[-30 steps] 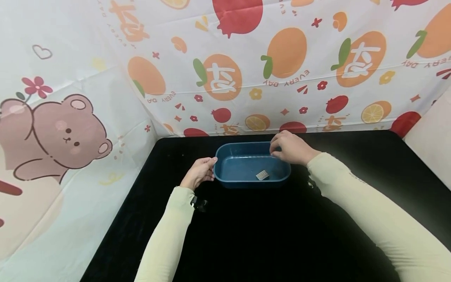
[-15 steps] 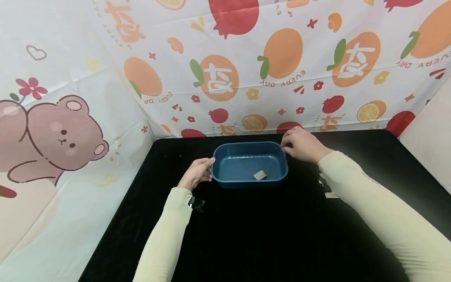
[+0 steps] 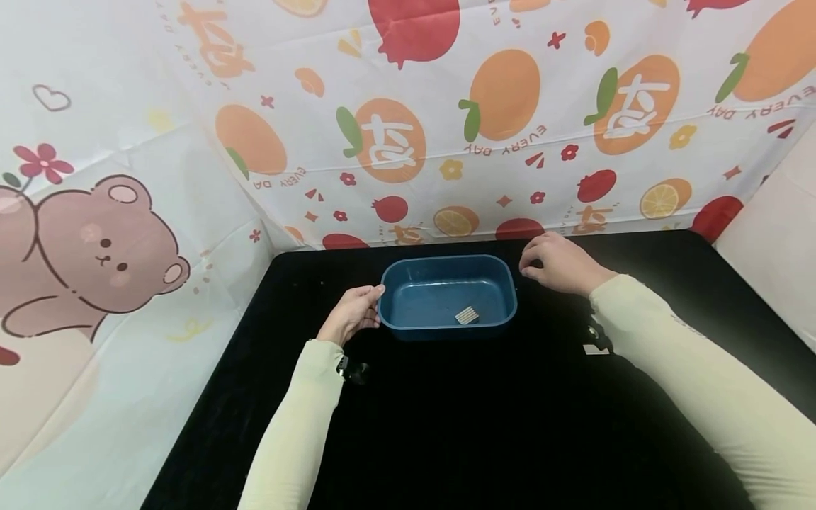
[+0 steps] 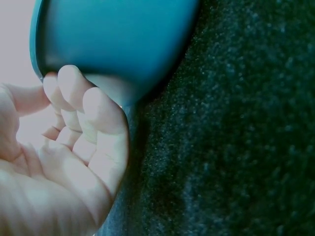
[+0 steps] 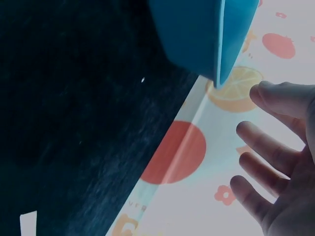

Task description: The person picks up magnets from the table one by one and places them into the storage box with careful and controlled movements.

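Observation:
A blue rectangular tray [image 3: 411, 292] with rounded corners stands towards the back of the black table. Inside it, near the front right, lies a small pale block with ridges [image 3: 467, 316]; its kind is too small to tell. My left hand [image 3: 353, 312] pinches the tray's left rim between thumb and fingers; the left wrist view shows those curled fingers [image 4: 104, 110] against the tray wall [image 4: 115, 37]. My right hand [image 3: 561, 264] hovers just right of the tray, apart from it. In the right wrist view that hand [image 5: 283, 152] has loosely bent fingers and nothing visible in them.
The black table [image 3: 446, 425] stretches in front of the tray and to both sides. A small white piece [image 3: 596, 349] lies on it below my right wrist. A fruit-print cloth [image 3: 446, 106] hangs behind, and a bear-print cloth [image 3: 127, 248] hangs on the left.
My right hand has moved from over the tray's right end to the right, away from its rim, uncovering the white piece. My left hand keeps its grip on the tray.

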`<state>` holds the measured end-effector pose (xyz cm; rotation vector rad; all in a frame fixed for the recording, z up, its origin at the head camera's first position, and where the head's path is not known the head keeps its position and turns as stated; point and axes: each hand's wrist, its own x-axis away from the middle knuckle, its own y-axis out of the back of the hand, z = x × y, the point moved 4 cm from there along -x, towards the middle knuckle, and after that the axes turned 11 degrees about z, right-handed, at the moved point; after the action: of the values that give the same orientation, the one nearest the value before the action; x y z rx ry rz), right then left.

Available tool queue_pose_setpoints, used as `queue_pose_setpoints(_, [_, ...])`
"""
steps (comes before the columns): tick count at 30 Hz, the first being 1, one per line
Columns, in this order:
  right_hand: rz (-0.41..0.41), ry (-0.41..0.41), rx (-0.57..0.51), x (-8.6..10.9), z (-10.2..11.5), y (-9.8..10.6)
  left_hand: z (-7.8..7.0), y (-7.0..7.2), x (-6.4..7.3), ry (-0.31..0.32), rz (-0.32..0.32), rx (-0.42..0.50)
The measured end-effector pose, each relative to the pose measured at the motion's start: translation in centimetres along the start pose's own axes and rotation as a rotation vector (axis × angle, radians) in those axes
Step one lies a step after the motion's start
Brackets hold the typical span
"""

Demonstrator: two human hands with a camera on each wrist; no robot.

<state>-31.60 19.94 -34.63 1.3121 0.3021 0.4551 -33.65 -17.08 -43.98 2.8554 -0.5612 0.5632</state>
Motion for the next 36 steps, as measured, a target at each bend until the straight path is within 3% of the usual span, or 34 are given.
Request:
queue_pose_setpoints(16, [-0.011, -0.019, 0.020, 2.4, -2.9, 2.7, 0.2, 0.3, -0.3, 0.007, -0.005, -0.001])
queue_pose_setpoints(27, [-0.022, -0.013, -0.001, 3.8, -5.6, 1.2, 0.5, 0.4, -0.3, 0.022, -0.034, -0.002])
queue_pose_setpoints(36, [-0.042, -0.038, -0.048, 5.8, -7.7, 0.3, 0.4, 0.1, -0.1, 0.001, -0.025, -0.010])
